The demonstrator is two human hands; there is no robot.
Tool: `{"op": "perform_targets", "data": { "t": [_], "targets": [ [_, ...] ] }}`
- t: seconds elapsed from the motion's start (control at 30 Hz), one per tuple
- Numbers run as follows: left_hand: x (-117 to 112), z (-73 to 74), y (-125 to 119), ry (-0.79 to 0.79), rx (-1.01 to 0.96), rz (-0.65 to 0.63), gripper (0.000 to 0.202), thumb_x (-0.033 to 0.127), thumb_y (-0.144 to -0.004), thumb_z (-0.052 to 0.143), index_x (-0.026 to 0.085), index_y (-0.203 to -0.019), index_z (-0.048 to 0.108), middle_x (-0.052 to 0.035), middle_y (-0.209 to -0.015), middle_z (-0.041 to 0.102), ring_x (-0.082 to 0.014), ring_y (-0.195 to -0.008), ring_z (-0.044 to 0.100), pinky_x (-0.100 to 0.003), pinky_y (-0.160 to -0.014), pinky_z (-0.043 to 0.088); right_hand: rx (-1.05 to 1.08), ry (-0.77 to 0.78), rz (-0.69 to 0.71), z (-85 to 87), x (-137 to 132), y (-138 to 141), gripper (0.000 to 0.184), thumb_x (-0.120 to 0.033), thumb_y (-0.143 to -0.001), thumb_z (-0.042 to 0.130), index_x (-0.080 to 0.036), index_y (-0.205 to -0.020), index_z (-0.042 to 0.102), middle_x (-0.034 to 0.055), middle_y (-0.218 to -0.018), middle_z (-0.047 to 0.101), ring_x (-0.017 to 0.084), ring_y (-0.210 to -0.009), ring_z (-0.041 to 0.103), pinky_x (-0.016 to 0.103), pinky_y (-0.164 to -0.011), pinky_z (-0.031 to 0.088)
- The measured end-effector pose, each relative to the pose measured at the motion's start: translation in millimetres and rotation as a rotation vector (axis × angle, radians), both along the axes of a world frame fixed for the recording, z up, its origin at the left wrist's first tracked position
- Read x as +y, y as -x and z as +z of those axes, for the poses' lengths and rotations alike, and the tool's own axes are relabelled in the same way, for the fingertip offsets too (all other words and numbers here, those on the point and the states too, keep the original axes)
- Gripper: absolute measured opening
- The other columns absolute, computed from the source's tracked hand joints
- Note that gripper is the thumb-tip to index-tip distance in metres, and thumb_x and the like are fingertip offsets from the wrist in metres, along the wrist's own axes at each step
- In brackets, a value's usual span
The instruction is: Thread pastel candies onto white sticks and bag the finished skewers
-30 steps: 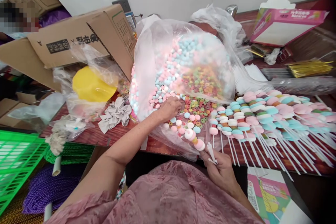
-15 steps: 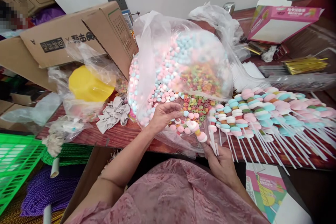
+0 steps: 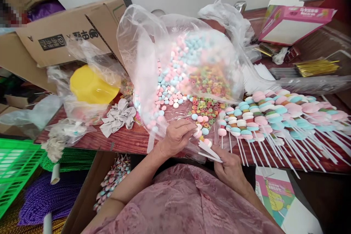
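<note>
My left hand (image 3: 179, 137) is closed in a pinch at a white candy piece (image 3: 197, 130), at the upper end of a short candy skewer. On that skewer a yellow piece (image 3: 202, 138) and a pink-and-white candy (image 3: 207, 142) show lower down. My right hand (image 3: 229, 166) is closed around several white sticks (image 3: 210, 152), which point up and left, and holds the skewer's lower end. Behind my hands, a clear plastic bag (image 3: 142, 40) lies over pink, blue and white candies (image 3: 175, 97) and ring-shaped gummies (image 3: 205, 108).
Finished-looking candy skewers (image 3: 265, 117) lie in a pile at the right, their sticks past the table edge (image 3: 128, 142). Left are a yellow bowl-like piece (image 3: 93, 86), a grey cloth (image 3: 119, 119) and a cardboard box (image 3: 68, 33). A pink box (image 3: 296, 22) stands back right.
My left hand has moved down and right to the skewer's upper end. The sticks in my right hand have tilted left. The bag's left side has shifted, baring more of the table.
</note>
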State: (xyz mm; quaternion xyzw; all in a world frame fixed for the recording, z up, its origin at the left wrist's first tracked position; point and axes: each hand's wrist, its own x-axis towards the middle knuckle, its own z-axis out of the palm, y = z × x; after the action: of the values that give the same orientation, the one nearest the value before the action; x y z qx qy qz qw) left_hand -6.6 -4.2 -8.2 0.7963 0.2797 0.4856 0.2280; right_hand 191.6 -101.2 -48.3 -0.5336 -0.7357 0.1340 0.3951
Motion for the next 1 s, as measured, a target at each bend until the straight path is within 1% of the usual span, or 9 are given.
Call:
{"op": "perform_targets", "data": {
  "t": [0.07, 0.2, 0.27, 0.33, 0.53, 0.7, 0.8, 0.9, 1.0],
  "targets": [
    [-3.4, -2.6, 0.3, 0.123, -0.104, 0.009, 0.015, 0.014, -0.084, 0.068, 0.019, -0.098, 0.074, -0.0054, -0.089, 0.075, -0.0151, -0.083, 0.071, -0.028, -0.078, 0.058, -0.001, -0.030, -0.007, -0.3, 0.4, -0.5, 0.044, -0.003, -0.077, 0.040, -0.015, -0.105, 0.071, 0.0053, -0.084, 0.078, 0.018, -0.061, 0.072, 0.024, -0.053, 0.055],
    [-8.3, -5.3, -1.1, 0.599, -0.458, 0.019, 0.033, 0.025, -0.083, 0.073, 0.024, -0.116, 0.068, 0.0011, -0.079, 0.072, -0.0105, -0.060, 0.066, -0.023, -0.057, 0.056, 0.025, -0.120, -0.010, 1.2, 2.9, 1.8, 0.043, -0.003, -0.079, 0.041, -0.016, -0.108, 0.069, 0.0052, -0.086, 0.078, 0.018, -0.067, 0.075, 0.024, -0.057, 0.059],
    [-9.2, -5.4, -1.3, 0.695, -0.493, 0.016, 0.038, 0.027, -0.080, 0.075, 0.023, -0.118, 0.068, 0.0028, -0.073, 0.070, -0.0096, -0.055, 0.064, -0.021, -0.054, 0.053, 0.028, -0.162, -0.006, 0.6, 4.3, 3.8, 0.043, -0.003, -0.079, 0.042, -0.017, -0.110, 0.069, 0.0064, -0.091, 0.079, 0.019, -0.073, 0.076, 0.025, -0.063, 0.060],
    [-9.9, -5.0, -0.6, 0.577, -0.426, 0.075, 0.035, 0.024, -0.080, 0.076, 0.021, -0.114, 0.069, 0.0024, -0.071, 0.070, -0.0097, -0.058, 0.064, -0.021, -0.057, 0.053, 0.021, -0.175, -0.016, -1.5, 5.3, 5.4, 0.045, -0.004, -0.079, 0.043, -0.017, -0.112, 0.070, 0.0069, -0.093, 0.079, 0.020, -0.076, 0.076, 0.026, -0.067, 0.061],
    [-8.4, -3.1, 8.2, -0.176, 0.067, 0.158, 0.031, 0.009, -0.088, 0.058, 0.019, -0.116, 0.067, -0.0064, -0.089, 0.075, -0.0166, -0.083, 0.068, -0.032, -0.078, 0.055, -0.090, -0.134, -0.013, -10.1, 5.6, 5.2, 0.049, -0.004, -0.077, 0.043, -0.018, -0.116, 0.069, 0.0065, -0.096, 0.078, 0.021, -0.078, 0.076, 0.027, -0.066, 0.061],
    [-6.9, -5.2, 15.0, -0.323, 0.157, 0.026, 0.047, 0.006, -0.090, 0.047, 0.020, -0.135, 0.054, -0.0105, -0.107, 0.074, -0.0180, -0.096, 0.069, -0.036, -0.087, 0.056, -0.160, -0.153, 0.003, -9.7, 5.7, 3.8, 0.047, -0.004, -0.078, 0.043, -0.017, -0.115, 0.068, 0.0070, -0.093, 0.078, 0.021, -0.075, 0.076, 0.027, -0.062, 0.060],
    [-12.8, -3.9, 15.1, -0.095, 0.008, 0.038, 0.045, 0.011, -0.093, 0.052, 0.023, -0.136, 0.054, -0.0079, -0.106, 0.075, -0.0167, -0.096, 0.069, -0.033, -0.088, 0.054, -0.131, -0.211, -0.012, -5.9, 5.7, 4.3, 0.052, -0.002, -0.077, 0.042, -0.018, -0.120, 0.067, 0.0065, -0.094, 0.078, 0.020, -0.076, 0.076, 0.025, -0.063, 0.060],
    [-19.5, -0.3, 12.5, 0.380, -0.261, 0.093, 0.042, 0.026, -0.096, 0.055, 0.024, -0.137, 0.055, -0.0039, -0.095, 0.075, -0.0136, -0.083, 0.068, -0.028, -0.082, 0.054, -0.101, -0.258, -0.019, -1.8, 5.3, 6.5, 0.054, -0.002, -0.079, 0.044, -0.019, -0.126, 0.065, 0.0058, -0.096, 0.078, 0.020, -0.081, 0.076, 0.025, -0.068, 0.061],
    [-24.8, 1.9, 8.6, 0.755, -0.358, 0.038, 0.035, 0.042, -0.092, 0.060, 0.018, -0.115, 0.072, -0.0062, -0.091, 0.075, -0.0159, -0.082, 0.067, -0.028, -0.079, 0.052, -0.095, -0.261, -0.001, 0.1, 4.4, 8.4, 0.050, -0.003, -0.082, 0.044, -0.018, -0.125, 0.065, 0.0060, -0.094, 0.078, 0.019, -0.080, 0.076, 0.024, -0.068, 0.061]
  ]
}}
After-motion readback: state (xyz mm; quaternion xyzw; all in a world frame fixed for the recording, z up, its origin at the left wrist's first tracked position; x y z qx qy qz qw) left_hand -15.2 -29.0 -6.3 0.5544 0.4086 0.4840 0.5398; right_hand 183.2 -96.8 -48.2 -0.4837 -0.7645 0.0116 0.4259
